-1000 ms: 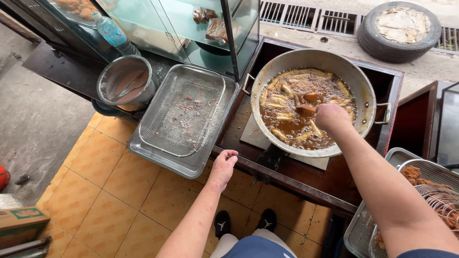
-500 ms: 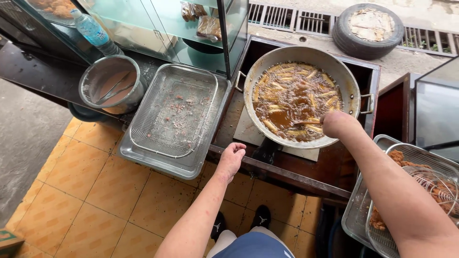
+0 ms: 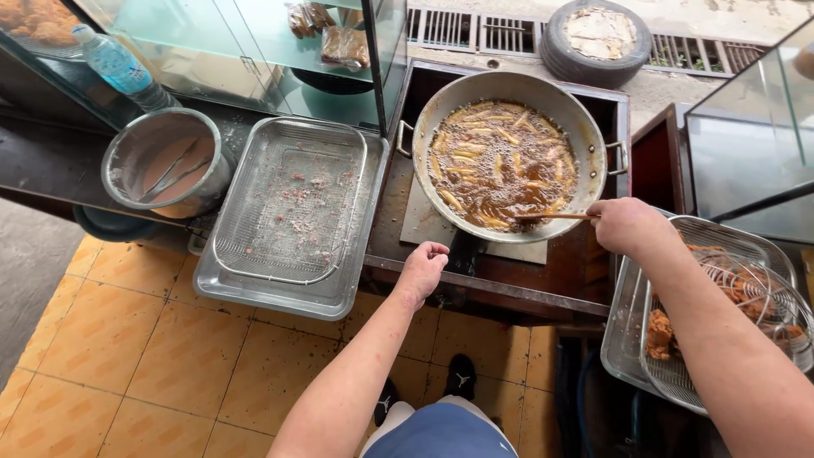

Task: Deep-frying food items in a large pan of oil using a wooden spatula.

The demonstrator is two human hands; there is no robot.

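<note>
A big metal wok (image 3: 441, 110) full of hot oil holds several pale strips of frying food (image 3: 500, 161). My right hand (image 3: 626, 226) sits at the wok's near right rim, shut on wooden chopsticks (image 3: 551, 217) whose tips reach into the oil. My left hand (image 3: 422, 269) rests with curled fingers on the front edge of the dark stove counter (image 3: 509, 293), holding nothing.
Left of the wok lies a steel tray with a wire rack (image 3: 292, 212), and beyond it a metal pot of batter (image 3: 165, 161). A glass display case (image 3: 254, 51) stands behind. At the right, a wire basket of fried pieces (image 3: 729, 314). Tiled floor below.
My right hand has drawn back from over the oil to the wok's near right rim, and the chopsticks now show. My left hand stays at the counter edge.
</note>
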